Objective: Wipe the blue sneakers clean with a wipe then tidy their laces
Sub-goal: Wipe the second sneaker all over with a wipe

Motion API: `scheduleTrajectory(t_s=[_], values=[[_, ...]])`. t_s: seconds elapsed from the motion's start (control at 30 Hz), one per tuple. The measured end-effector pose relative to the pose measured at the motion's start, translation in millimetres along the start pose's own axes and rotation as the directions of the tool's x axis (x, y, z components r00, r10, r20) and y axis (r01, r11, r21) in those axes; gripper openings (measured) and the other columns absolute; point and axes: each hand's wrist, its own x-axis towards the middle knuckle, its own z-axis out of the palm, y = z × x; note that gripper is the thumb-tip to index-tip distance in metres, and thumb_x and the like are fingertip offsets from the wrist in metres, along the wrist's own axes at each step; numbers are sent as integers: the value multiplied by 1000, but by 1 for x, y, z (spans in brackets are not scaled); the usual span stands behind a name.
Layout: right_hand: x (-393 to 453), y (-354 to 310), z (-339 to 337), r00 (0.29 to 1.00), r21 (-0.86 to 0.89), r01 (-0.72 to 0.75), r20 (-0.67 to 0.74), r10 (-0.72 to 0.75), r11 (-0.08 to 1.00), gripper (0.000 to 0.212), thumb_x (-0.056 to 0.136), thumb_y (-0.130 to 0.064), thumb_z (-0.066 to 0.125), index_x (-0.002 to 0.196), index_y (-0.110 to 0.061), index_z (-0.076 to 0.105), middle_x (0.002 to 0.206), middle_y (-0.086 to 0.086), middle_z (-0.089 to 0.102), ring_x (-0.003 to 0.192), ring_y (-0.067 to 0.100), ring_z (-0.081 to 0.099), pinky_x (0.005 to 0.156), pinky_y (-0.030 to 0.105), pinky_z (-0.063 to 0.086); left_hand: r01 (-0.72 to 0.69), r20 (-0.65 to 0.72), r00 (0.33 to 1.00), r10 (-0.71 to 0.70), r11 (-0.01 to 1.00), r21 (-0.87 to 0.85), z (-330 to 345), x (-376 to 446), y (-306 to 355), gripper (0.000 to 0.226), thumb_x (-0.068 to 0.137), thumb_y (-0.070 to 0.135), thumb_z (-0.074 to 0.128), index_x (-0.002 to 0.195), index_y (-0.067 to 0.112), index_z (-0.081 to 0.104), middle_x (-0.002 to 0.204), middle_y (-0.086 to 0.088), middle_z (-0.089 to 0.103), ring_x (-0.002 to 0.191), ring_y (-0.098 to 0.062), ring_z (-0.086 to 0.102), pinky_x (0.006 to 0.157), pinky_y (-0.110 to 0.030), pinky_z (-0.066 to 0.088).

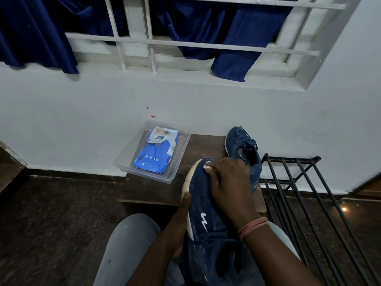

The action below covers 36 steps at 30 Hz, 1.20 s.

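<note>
- Left hand (pixel 181 219) grips the blue sneaker (pixel 206 215) by its white sole, toe tilted away over the lap — steadied for wiping.
- Right hand (pixel 226 182) presses a white wipe (pixel 206 167) against the toe.
- Second sneaker (pixel 243 149) sits on the low table (pixel 148 188), beside the wipes pack (pixel 156 149) in its clear tray (pixel 123 162) — room remains at the table's near edge.

A room in a home. A barred window (pixel 185 44) with dark blue curtains (pixel 37 34) is set in a white plastered wall (pixel 82 100). Below the window, a low wooden worktop (pixel 156 188) stands against the wall on a dark speckled stone floor (pixel 51 213). Right of the worktop stands a black metal shoe rack (pixel 299 182).
</note>
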Motion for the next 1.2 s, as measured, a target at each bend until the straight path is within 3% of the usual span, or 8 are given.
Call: scheduleTrajectory(t_s=[0.17,0.37,0.47,0.67,0.8,0.97,1.1,1.2], values=[[-21,-24,3,958,-31,196,217,-185,980,18,97,-29,50,93,-33,68,93,-11,59,90,19,47,77,38,35,-24,-51,998,22,999,-39,1,1,3,72,81,60,46,126,8,67,120,-22,72,102,-31,75,76,-38,64],[-3,-9,-9,986,194,-155,-37,165,969,12,97,-19,62,89,-24,70,91,-8,65,89,14,55,83,39,46,-48,-72,996,46,999,-22,-1,2,-1,73,84,63,44,129,10,65,119,-16,74,104,-26,75,78,-35,62],[-20,-10,-19,946,489,-303,53,319,818,12,99,-18,62,91,-26,66,94,-12,68,91,3,62,83,27,50,-108,-88,991,100,989,-99,0,1,4,68,95,62,34,121,10,68,110,-16,77,92,-26,78,65,-32,62],[-63,-13,-31,891,545,-443,181,415,712,13,101,-17,56,90,-23,60,89,-9,64,86,2,58,74,14,42,-146,-72,988,136,975,-166,10,2,14,69,96,64,32,119,11,69,113,-17,76,96,-28,77,66,-35,63],[-74,-20,-21,909,513,-383,63,411,768,11,102,-21,50,92,-24,55,97,-2,59,94,13,56,81,34,44,-249,-89,968,235,942,-224,24,2,16,73,87,62,54,136,9,60,131,-22,68,117,-36,68,94,-47,57],[-65,-39,-13,938,472,-274,-62,342,838,14,103,-20,44,93,-27,50,93,-7,57,90,10,55,77,29,44,-440,-190,897,399,849,-293,29,3,21,103,52,61,93,138,15,60,135,-17,66,123,-36,65,102,-50,46],[-40,-47,-12,915,671,-275,-37,402,688,16,107,-15,43,95,-21,53,87,-19,61,79,-3,57,67,12,41,-505,-179,863,473,793,-340,27,0,26,101,55,54,94,141,16,58,141,-17,62,129,-36,60,110,-55,41],[-21,-41,-2,905,760,-244,-44,422,602,14,107,-20,44,99,-21,56,91,-15,62,85,1,57,78,23,47,-472,-70,872,484,796,-378,17,-5,29,99,74,48,87,155,16,40,154,-17,49,143,-38,45,122,-58,26]])
